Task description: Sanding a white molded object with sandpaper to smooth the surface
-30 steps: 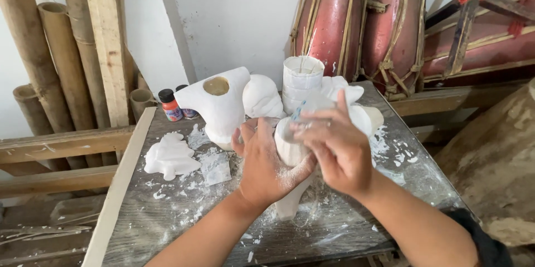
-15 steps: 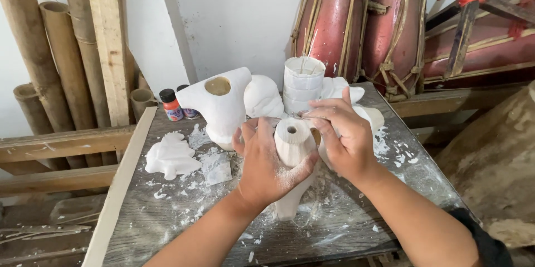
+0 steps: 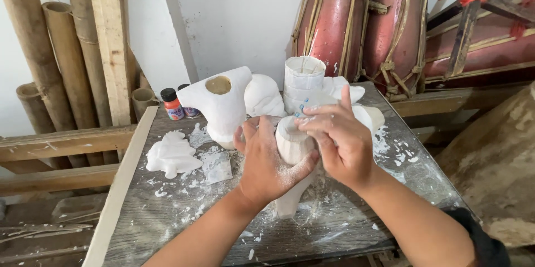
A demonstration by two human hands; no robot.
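- Two small paint bottles stand at the back left of the surface [image 3: 334, 228]: one [image 3: 173, 105] with a black cap and an orange body under a pale label, the other [image 3: 188, 108] mostly hidden behind it, dark-capped.
- The left hand [image 3: 266, 162] wraps the white plaster piece [image 3: 291, 150] from the left, fingers curled round it and thumb pressed against its lower side; the hand is dusted with white powder.
- The right hand [image 3: 337, 139] covers the piece from the right and above, fingers [image 3: 312, 112] spread across its top edge, closed on it; blue flecks show on the nails.
- The plaster piece is a matt white, rounded, hollow-topped form, held upright near the middle of the surface, its narrower lower end reaching down to the tabletop.
- Other white casts behind it: a large one with a round hole [image 3: 221, 102], a rounded lump [image 3: 263, 95], and a tall cylinder bound with bands [image 3: 302, 83].
- One flat tree-shaped cast [image 3: 173, 155] lies to the left, with a small clear bag [image 3: 215, 165] just beside it.
- Two red drums [image 3: 356, 30] laced with cord stand behind.
- Bamboo poles [image 3: 61, 38] lean at left.
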